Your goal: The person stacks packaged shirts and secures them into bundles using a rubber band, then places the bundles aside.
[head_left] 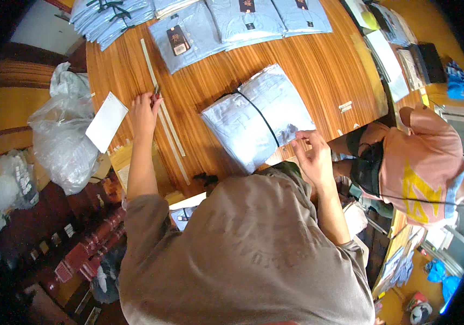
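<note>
On the striped wooden table (199,92) lies a bundle of folded light-blue garments (264,116) in clear plastic. A black cord (259,112) runs round its middle. At the bundle's near right corner, my right hand (314,154) has thumb and forefinger pinched together; what is between them, if anything, is too small to make out. My left hand (145,112) rests at the table's left side, closed round a small tool (155,94) with a dark tip and a reddish handle, perhaps thread snips. Beside that hand are a white card (106,122) and long pale strips (162,108).
Packed blue shirts with dark tags (187,40) line the far edge, next to a tied stack (110,19). Clear plastic bags (64,135) hang at the left. Another person in a pink top (419,162) is close on my right. A small black object (205,179) lies near my body.
</note>
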